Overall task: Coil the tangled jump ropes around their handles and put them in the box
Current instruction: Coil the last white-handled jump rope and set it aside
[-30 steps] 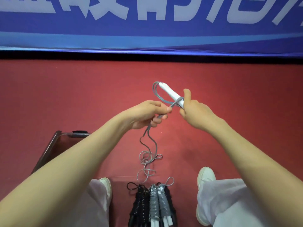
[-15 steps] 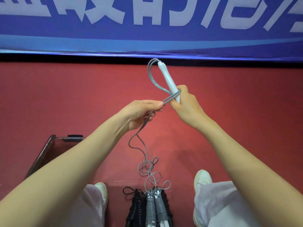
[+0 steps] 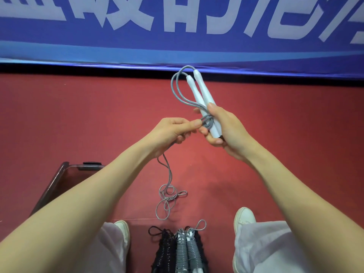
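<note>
White handles (image 3: 201, 95) and grey rope (image 3: 174, 91) standing out against red floor (image 3: 78, 115); blue banner (image 3: 177, 46) carrying white lettering; black coiled ropes (image 3: 164, 253) lying beside grey coiled ropes (image 3: 189, 251); white shoes (image 3: 244, 215) showing below.

**Lettering: one banner, nothing legible**

A blue banner (image 3: 177, 46) runs along the far edge of the red floor (image 3: 78, 115), across the full width of the view. A row of large white characters (image 3: 39, 15) sits on its darker upper band. The top of the frame cuts them, so only the lower strokes show. They look like Chinese script, but no single character can be made out for certain. No other writing can be read.
</note>
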{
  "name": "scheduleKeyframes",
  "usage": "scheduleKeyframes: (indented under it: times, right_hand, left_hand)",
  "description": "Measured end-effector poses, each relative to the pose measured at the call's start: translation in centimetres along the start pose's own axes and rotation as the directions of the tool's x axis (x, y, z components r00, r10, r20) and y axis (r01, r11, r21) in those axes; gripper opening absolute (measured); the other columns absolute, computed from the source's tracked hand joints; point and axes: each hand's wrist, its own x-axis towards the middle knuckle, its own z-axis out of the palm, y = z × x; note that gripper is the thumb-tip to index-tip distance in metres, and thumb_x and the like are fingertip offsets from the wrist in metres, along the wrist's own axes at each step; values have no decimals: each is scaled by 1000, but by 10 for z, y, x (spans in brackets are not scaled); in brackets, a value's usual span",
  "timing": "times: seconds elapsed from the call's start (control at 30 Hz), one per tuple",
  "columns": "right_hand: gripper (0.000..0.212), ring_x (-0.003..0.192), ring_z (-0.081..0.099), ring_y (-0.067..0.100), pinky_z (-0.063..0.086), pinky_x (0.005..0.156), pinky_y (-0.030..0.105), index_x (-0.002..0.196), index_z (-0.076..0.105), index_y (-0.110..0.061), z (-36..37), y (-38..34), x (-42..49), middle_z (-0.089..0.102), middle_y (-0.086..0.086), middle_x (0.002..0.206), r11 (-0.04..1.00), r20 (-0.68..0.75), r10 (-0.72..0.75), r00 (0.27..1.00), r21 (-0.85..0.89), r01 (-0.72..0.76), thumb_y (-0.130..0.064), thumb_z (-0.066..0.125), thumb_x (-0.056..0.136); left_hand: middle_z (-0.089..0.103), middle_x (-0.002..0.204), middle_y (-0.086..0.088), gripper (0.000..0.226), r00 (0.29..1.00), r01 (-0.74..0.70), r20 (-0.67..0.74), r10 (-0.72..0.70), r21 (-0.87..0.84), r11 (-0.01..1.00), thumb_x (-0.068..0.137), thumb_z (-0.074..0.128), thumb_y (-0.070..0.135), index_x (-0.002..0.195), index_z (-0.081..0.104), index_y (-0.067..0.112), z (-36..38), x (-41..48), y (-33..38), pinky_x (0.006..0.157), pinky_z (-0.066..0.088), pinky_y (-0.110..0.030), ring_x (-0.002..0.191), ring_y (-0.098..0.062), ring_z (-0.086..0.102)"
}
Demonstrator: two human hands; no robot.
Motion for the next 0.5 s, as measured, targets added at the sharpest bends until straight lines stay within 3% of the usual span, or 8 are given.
scheduleKeyframes:
  times: [0.1, 0.2, 0.3, 0.4, 0.43, 0.5]
  right_hand:
    - [43, 34, 23, 9, 11, 38, 17, 124, 42, 7, 1, 0, -1, 48, 5, 58, 998, 26, 19, 999, 57, -20, -28, 32, 102]
    - [32, 36, 22, 7, 12, 38, 15, 114, 44, -7, -5, -7, -4, 47, 1, 60, 991, 99, 28, 995, 130, -41, -34, 37, 99]
    - [32, 43, 16, 10, 8, 39, 21, 114, 42, -15, -12, -18, -13, 47, 0, 59, 990, 270, 80, 960, 89, -108, -37, 44, 90]
    - [30, 43, 24, 11, 17, 36, 17, 106, 37, -13, -7, -19, -29, 51, 2, 60, 950, 424, 292, 858, -232, -208, -32, 49, 86]
    - [31, 42, 28, 13, 20, 38, 19, 102, 35, -12, -4, -14, -31, 53, 2, 63, 887, 428, 410, 805, -393, -243, -32, 53, 87]
    - [34, 47, 35, 16, 27, 43, 23, 104, 32, -14, 3, -4, -34, 54, 2, 69, 654, 332, 619, 712, -720, -233, -35, 57, 94]
  left_hand:
    - [45, 80, -12, 62, 994, -20, 112, 16, 30, 999, 82, 65, 47, 102, 65, -11, -3, -3, -4, 59, 25, -24, 55, -8, 33]
    - [45, 64, 0, 35, 964, 22, 262, -38, 61, 998, 87, 53, 40, 89, 63, 6, -15, -6, -8, 64, 29, -22, 61, -8, 37]
    - [51, 71, 5, 19, 960, -43, 278, -30, 250, 967, 89, 60, 34, 81, 63, 17, -31, -9, -19, 71, 36, -19, 66, -4, 44]
    - [59, 70, 4, 9, 985, -113, 163, 59, 347, 931, 84, 65, 22, 77, 65, 16, -42, -6, -17, 70, 47, -27, 66, -4, 51]
    - [59, 70, -1, 9, 985, -124, 156, 71, 360, 925, 85, 65, 18, 79, 65, 11, -43, -5, -12, 65, 48, -31, 64, -7, 51]
    - [51, 63, -3, 10, 986, -123, 151, 76, 331, 936, 86, 68, 14, 78, 64, 11, -39, -5, -3, 57, 37, -27, 58, -11, 43]
